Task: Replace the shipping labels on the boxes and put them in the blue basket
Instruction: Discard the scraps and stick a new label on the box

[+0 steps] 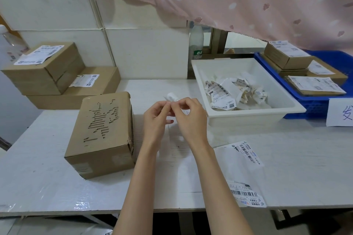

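Head view, largest item first: the white counter [286,158] spans the frame. At 2 o'clock on it sits the blue basket [313,105], holding several labelled cardboard boxes [286,57]. Just beside the basket, toward centre, a white tray [254,114] contains a heap of crumpled torn labels [229,91]. At 10 o'clock, against the tiled wall, two labelled boxes are stacked [47,70], the smaller on top. At 8 o'clock lies the bare cardboard box [103,133], its top face scarred with torn strips and carrying no label. At 5 o'clock two fresh shipping labels [246,194] lie flat on the counter, one near the front edge, the other farther in.

At centre, the left hand [155,118] and right hand [188,118] meet fingertip to fingertip above the counter. Each grip is a pinch on a small crumpled label scrap [172,97], which sticks up beyond the fingers. Both forearms are bare.

A white paper sign [340,112] with blue handwriting hangs on the basket front at 3 o'clock.
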A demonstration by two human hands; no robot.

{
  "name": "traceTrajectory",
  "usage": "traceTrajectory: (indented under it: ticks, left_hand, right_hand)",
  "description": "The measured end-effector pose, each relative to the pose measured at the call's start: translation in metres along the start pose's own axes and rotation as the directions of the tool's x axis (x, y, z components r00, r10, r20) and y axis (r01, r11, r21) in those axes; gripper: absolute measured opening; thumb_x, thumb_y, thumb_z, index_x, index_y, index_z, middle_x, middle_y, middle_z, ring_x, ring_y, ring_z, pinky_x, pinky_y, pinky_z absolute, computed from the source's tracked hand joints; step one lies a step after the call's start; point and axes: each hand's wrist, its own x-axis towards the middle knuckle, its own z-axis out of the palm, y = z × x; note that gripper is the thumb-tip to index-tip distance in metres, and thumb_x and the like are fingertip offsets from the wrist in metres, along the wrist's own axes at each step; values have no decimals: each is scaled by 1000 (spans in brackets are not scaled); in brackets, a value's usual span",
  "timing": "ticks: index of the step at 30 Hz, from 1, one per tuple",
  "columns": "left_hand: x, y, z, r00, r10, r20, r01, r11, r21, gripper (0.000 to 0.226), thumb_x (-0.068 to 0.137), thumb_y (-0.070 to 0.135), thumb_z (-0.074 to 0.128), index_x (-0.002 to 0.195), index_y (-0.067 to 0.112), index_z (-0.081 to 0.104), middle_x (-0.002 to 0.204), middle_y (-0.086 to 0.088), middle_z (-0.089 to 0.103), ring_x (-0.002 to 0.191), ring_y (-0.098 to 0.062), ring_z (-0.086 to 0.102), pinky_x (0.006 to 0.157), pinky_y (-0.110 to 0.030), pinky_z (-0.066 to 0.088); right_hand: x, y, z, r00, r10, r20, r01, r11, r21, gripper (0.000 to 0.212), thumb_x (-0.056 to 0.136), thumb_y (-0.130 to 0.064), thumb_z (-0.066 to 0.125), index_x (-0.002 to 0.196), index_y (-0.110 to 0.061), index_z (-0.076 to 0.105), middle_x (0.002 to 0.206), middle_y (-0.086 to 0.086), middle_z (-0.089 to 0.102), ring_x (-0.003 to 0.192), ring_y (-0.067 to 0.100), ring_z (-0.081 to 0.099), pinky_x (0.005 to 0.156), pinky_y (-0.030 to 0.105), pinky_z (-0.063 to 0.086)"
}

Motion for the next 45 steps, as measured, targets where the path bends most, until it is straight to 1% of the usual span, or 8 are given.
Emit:
traceTrajectory:
  ticks: [7,14,18,25,30,34,39,45]
  left_hand:
    - [1,1,4,1000,-9,30,11,999,-49,17,102,12,45,93,3,55,91,-4,63,93,-16,65,85,-31,57]
    - [7,9,7,996,-92,0,90,977,-191,24,101,21,43,93,5,58,99,-10,59,86,-16,65,73,-28,57]
    - [6,7,9,996,-75,-49,70,993,-93,21,99,16,55,80,9,49,78,4,52,65,0,60,72,-25,55]
    - [12,-7,2,950,-147,-274,106,982,-156,27,91,-4,53,81,18,40,73,0,46,68,-14,49,63,-23,49]
    - [12,-15,-2,939,-29,-342,59,995,77,31,91,-7,44,75,18,55,88,-4,56,68,-14,53,57,-16,51]
    - [12,-15,0,928,-87,-362,134,985,106,38,94,-2,40,90,18,71,94,-1,59,46,4,54,68,-20,52]
    - [13,-15,1,938,-191,-289,210,977,36,25,87,17,67,112,12,63,118,-2,62,77,-17,68,65,-18,53]
    - [10,-17,5,945,135,-299,0,911,412,37,79,5,65,114,13,58,114,3,37,87,-29,60,81,-36,50]
  right_hand:
    - [3,-10,-7,997,46,-63,-45,999,11,13,96,-20,55,84,-16,59,73,-10,63,73,8,59,68,24,44]
    - [5,-14,-10,996,86,-7,-85,994,70,14,98,-19,52,87,-17,61,69,-12,60,65,-4,54,62,9,39]
    - [4,-12,-10,995,96,6,-97,994,49,19,98,-16,48,84,-12,60,66,-2,59,59,8,48,57,16,37]
    - [8,-18,-13,969,218,-119,-190,959,212,21,99,-13,46,80,-15,56,64,-10,55,65,14,55,76,37,51]
    - [11,-21,-17,940,297,-168,-223,908,355,23,99,-13,45,78,-14,54,75,-1,60,69,21,60,83,50,54]
    - [13,-21,-23,926,322,-200,-216,882,418,22,100,-13,45,81,-17,56,71,-9,61,62,9,61,71,28,54]
    - [15,-19,-25,901,358,-247,-207,852,482,18,101,-14,44,91,-11,59,83,-6,62,61,2,62,69,19,53]
    - [16,-23,-25,893,356,-273,-184,845,502,21,101,-15,42,86,-14,56,82,-7,57,73,10,55,72,25,53]
